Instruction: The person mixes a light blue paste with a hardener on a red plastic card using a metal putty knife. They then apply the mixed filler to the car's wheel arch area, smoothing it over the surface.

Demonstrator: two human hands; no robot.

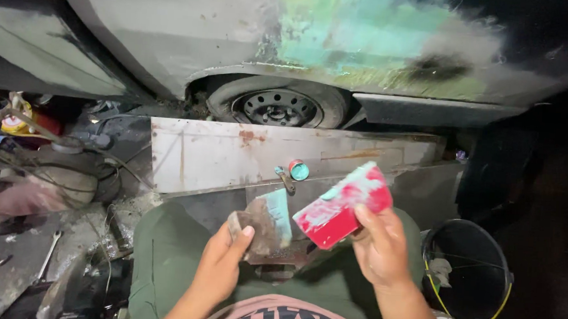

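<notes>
My left hand [221, 261] grips a rusty, filler-crusted metal scraper [264, 224] whose right edge carries pale blue-green paste. Close beside it, my right hand [378, 245] holds a red flat card [343, 205] smeared with the same pale paste, tilted up to the right. Both are held above my lap in green trousers. A small round tin with a teal top [299, 170] rests on a metal sheet [232, 153] just beyond them. Above, the car's body panel [342, 33] shows a patch of green filler over the wheel [277, 106].
A black bucket [466, 272] with a yellow rim stands at my right. A grey gas cylinder [66, 167], hoses and a wrench [49, 257] lie on the dirty floor to the left. A second metal sheet leans near my knees.
</notes>
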